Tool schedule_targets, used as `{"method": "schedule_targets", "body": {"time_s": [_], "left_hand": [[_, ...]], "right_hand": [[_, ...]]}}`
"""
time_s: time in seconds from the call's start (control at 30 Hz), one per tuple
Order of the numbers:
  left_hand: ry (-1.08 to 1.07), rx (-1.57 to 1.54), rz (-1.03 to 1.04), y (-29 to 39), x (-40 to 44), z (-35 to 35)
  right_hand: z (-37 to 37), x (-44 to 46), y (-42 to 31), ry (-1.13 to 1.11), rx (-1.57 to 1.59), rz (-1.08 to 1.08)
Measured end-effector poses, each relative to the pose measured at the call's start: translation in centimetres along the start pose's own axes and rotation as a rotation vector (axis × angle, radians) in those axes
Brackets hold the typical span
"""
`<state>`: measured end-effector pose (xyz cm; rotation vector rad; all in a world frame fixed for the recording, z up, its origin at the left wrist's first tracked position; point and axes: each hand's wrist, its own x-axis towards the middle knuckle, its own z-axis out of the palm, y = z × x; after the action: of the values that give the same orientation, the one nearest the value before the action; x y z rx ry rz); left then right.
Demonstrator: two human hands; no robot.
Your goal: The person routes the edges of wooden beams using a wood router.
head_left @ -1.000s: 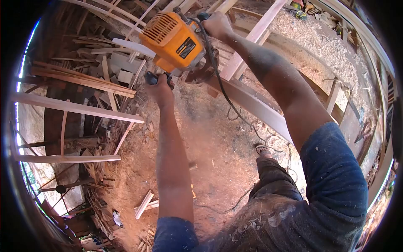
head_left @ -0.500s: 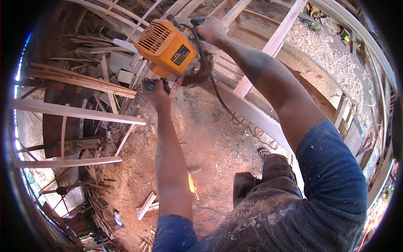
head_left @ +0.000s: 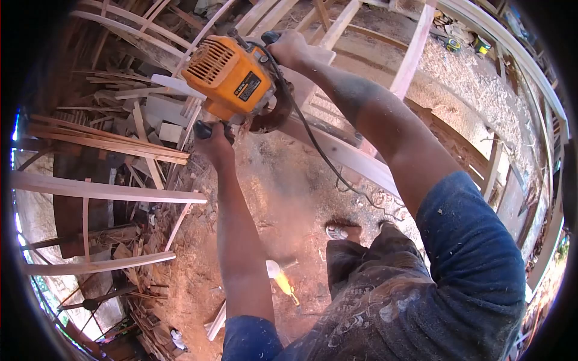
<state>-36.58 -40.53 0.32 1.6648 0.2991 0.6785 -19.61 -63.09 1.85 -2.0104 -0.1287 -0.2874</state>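
Observation:
An orange plunge router (head_left: 232,78) sits on a long pale wooden beam (head_left: 343,153), tilted in my view. My left hand (head_left: 215,147) is wrapped round its near black handle (head_left: 203,129). The far black handle (head_left: 270,38) is in the grip of my right hand (head_left: 289,51). Wood shavings cling around the router's base (head_left: 271,114), and the bit is hidden. A dark power cord (head_left: 319,147) runs from the router down past the beam.
Sawdust covers the floor, where a yellow power tool (head_left: 283,281) lies near my feet. Scrap wood (head_left: 162,114) is heaped at left, beside several projecting timbers (head_left: 108,188). A tape measure (head_left: 453,44) lies at the upper right. My sandalled foot (head_left: 337,231) stands below the beam.
The router and both hands have shifted slightly up and left in view, still gripped. One foot has come into sight, and more of the yellow tool shows.

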Motion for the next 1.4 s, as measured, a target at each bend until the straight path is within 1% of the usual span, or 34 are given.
{"method": "schedule_targets", "body": {"time_s": [0.1, 0.13, 0.27, 0.37, 0.43, 0.57, 0.63, 0.77, 0.83, 0.87, 0.97, 1.1, 1.17, 1.27, 1.4], "left_hand": [[-0.01, -0.05, 0.031, -0.5, 2.6, -0.7], [-0.009, -0.079, 0.043, -0.6, 3.5, -0.8], [-0.035, -0.034, -0.004, -2.2, 8.5, -2.1], [-0.035, -0.103, 0.029, -3.5, 11.6, -2.8], [-0.045, -0.089, 0.043, -4.0, 13.4, -3.1], [-0.071, -0.053, 0.052, -4.8, 16.8, -4.2], [-0.062, -0.078, 0.035, -6.0, 19.2, -4.9], [-0.008, -0.132, 0.002, -6.9, 22.8, -5.7], [-0.004, -0.106, -0.004, -6.7, 24.5, -5.9], [-0.008, -0.084, -0.012, -6.6, 25.2, -6.3], [0.026, -0.005, 0.036, -7.2, 27.5, -6.9], [0.012, 0.024, 0.082, -10.1, 30.6, -8.3], [0.021, 0.014, 0.065, -9.1, 30.8, -8.2], [0.029, 0.036, 0.067, -9.4, 32.5, -8.3], [0.035, 0.046, 0.075, -11.0, 35.1, -9.3]], "right_hand": [[1.8, 1.1, -0.9, 0.04, 0.008, -0.064], [2.5, 1.9, -1.0, 0.009, -0.025, -0.02], [5.6, 4.1, -2.1, 0.046, -0.018, -0.01], [8.1, 5.6, -2.6, 0.049, -0.025, 0.005], [9.9, 7.4, -2.2, 0.061, -0.048, -0.008], [12.9, 9.9, -2.7, 0.029, 0.006, 0.007], [14.4, 10.8, -3.5, 0.028, 0.061, 0.027], [17.3, 12.5, -5.6, 0.027, 0.018, 0.005], [18.9, 14.4, -5.6, 0.012, 0.008, -0.054], [20.3, 15.4, -5.4, -0.003, 0.067, -0.023], [22.5, 17.6, -5.9, -0.035, 0.008, 0.006], [25.6, 20.1, -5.7, -0.037, 0.018, -0.113], [26.4, 20.8, -6.0, 0.001, 0.04, -0.126], [27.3, 21.5, -6.6, -0.039, 0.107, -0.086], [29.0, 23.0, -7.3, -0.078, 0.083, -0.023]]}}
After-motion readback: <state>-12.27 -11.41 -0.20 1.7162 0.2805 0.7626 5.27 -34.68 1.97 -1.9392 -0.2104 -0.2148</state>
